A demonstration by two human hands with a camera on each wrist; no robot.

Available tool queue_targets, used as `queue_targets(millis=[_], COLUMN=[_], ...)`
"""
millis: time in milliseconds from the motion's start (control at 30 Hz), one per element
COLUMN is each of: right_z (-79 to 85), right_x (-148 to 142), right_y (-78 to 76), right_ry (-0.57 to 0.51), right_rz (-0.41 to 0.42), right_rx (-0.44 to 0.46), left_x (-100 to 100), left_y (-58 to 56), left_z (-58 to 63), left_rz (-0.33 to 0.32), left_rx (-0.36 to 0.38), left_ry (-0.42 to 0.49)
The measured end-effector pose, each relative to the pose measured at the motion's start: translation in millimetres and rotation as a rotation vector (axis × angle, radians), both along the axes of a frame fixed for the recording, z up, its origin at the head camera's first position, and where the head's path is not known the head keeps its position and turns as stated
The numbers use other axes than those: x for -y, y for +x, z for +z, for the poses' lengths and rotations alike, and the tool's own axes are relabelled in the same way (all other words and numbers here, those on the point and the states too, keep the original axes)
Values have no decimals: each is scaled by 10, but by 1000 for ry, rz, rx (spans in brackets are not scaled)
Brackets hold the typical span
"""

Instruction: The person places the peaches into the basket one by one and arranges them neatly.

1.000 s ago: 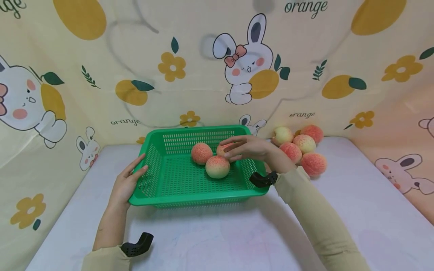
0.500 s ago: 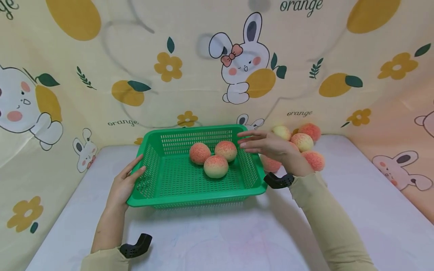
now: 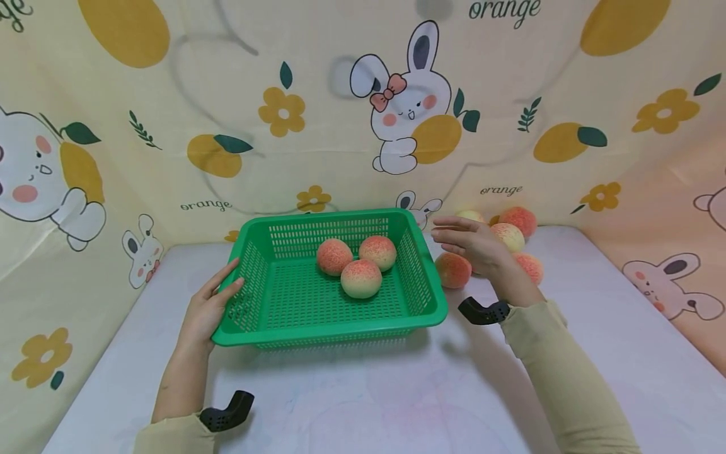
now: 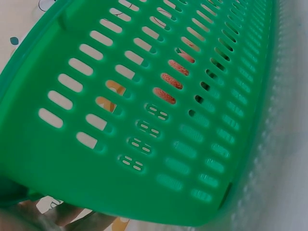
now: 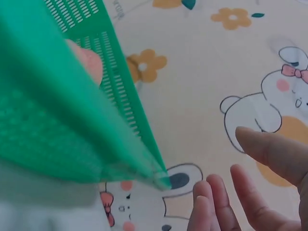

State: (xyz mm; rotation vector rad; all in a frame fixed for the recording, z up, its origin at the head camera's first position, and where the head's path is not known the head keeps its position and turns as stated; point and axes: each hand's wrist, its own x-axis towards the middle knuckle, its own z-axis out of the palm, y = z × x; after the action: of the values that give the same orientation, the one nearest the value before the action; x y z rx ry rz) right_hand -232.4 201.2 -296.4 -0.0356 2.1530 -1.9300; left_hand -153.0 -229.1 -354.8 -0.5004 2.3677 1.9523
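My left hand (image 3: 204, 312) holds the left end of a green plastic basket (image 3: 331, 333) by its rim. In the left wrist view, the fingers (image 4: 91, 221) show past the basket's rim, below its slotted wall. Three peaches lie together inside: a redder peach (image 3: 334, 256), a front peach (image 3: 361, 279) pale at its lower side, and a back peach (image 3: 377, 253). My right hand (image 3: 476, 246) is beyond the basket's right rim, fingers loosely extended and holding nothing. It overlaps part of a peach group; a single peach (image 3: 454, 270) shows just below its fingers.
More peaches sit at the back right, among them a red peach (image 3: 518, 221), a yellowish peach (image 3: 508, 237) and a partly hidden peach (image 3: 529, 267). Behind the white tabletop (image 3: 363, 397) hangs a printed cloth (image 3: 340, 151) with rabbits and oranges.
My right hand has moved from above the peaches in the basket out to the right, past the rim, uncovering the back peach. The left hand keeps its hold on the basket.
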Motion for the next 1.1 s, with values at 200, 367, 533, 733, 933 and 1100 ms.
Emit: queue_targets(millis=[200,367,533,733,933,1100], right_z=[-85,-190,-321,-449,-596,-679], right_x=[-47,-69,-98,-123,-142,-125], right_y=[21,72,85,105,116,126], right_ry=[171,267,315,367,330,305], right_rz=[-80,-159,-193,-212,-224,-248], right_rx=[-33,-55,-148,-256,-381,-349], left_x=[3,0,-7,2,0,-3], left_y=[-2,0,6,2,13,14], left_z=[2,2,2,-9,3,4], left_rz=[-3,-2,1,4,9,13], left_rx=[1,4,0,-5,-6,-2], left_ry=[6,-1,2,9,7,5])
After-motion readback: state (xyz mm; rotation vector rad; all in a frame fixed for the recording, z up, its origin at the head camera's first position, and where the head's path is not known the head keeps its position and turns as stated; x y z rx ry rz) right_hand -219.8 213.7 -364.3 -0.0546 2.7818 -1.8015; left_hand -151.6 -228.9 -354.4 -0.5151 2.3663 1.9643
